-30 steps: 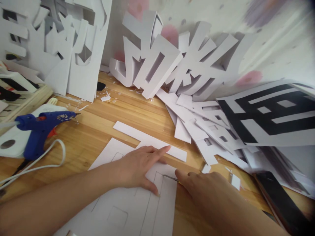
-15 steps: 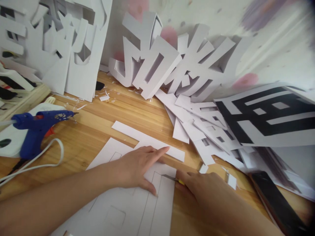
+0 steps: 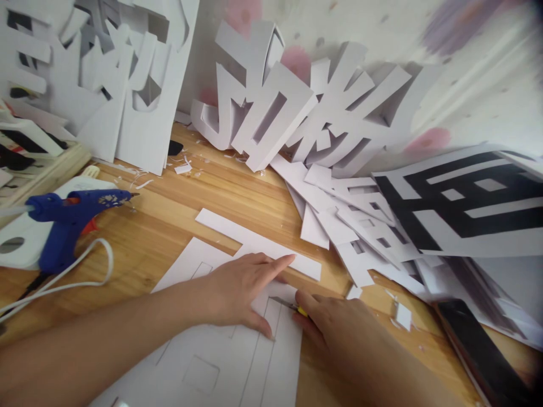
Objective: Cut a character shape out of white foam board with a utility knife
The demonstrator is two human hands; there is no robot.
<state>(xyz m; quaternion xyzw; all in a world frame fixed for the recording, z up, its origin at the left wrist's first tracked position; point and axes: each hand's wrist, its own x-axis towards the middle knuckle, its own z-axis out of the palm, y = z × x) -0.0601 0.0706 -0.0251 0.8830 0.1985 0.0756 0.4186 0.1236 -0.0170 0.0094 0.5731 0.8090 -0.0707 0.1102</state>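
Observation:
My left hand (image 3: 250,291) lies flat with fingers spread on a white foam board (image 3: 212,353) marked with drawn outlines and small rectangles. Its thumb points down toward a long drawn strip, and its index finger reaches onto the board's protruding bar (image 3: 229,227) at the top. In my right hand (image 3: 326,316) is a craft knife (image 3: 302,310) with a yellow part, the fingers wrapped round it. The thin blade points left and lies over the top end of the drawn strip; whether it has pierced the board I cannot tell.
A blue glue gun (image 3: 70,217) with a white cord (image 3: 109,257) rests at left. White cut-out characters (image 3: 271,102) lean on the wall behind. Cut pieces (image 3: 335,212) and a black-and-white printed sheet (image 3: 462,189) lie right, above a long black object (image 3: 475,345).
My right hand and the knife have moved slightly left and up, so the blade now crosses the top of the drawn strip. My left hand stays in place on the board.

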